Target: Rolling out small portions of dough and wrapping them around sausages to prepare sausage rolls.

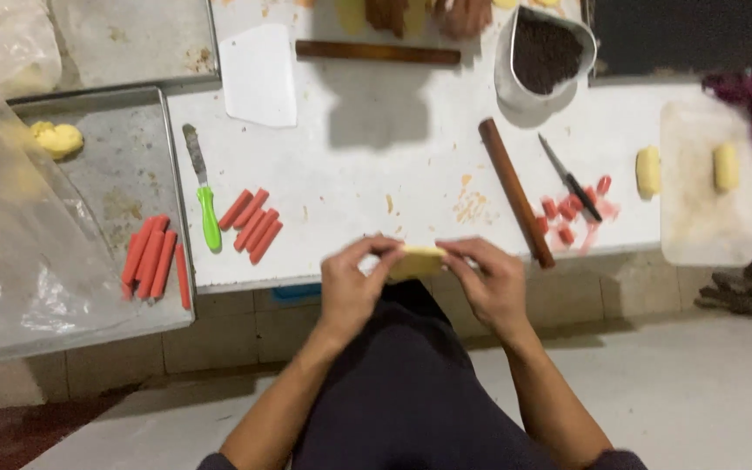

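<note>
1. While both hands meet at the near edge of the white work table (376,165), the left hand (352,287) and the right hand (489,283) each pinch one end of a yellow dough piece (417,261).
2. Dough piece: long axis runs left to right, roughly parallel to the table edge; it sits between the two hands, fingertips closed on it from both sides.
3. Red sausage sticks on the table (252,224): a group of about five, lying side by side, all slanted up to the right.
4. Red sausage sticks on the metal tray (155,259): about five, near upright in the picture, at the left.
5. Green-handled knife (204,187): one, just left of the table group, blade pointing away.
6. Wooden rolling pins: two. One (515,191) lies diagonally right of the hands; one (378,53) lies level at the far side.
7. Black-handled knife (570,178): one, touching the cut sausage pieces (567,213); exact count unclear.
8. Metal jug of dark filling (543,57): one.
9. White plastic tray (705,183): one dough roll on it (725,167); one more (647,171) just beside it.
10. Another person's hand (465,16) at the far edge.
</note>
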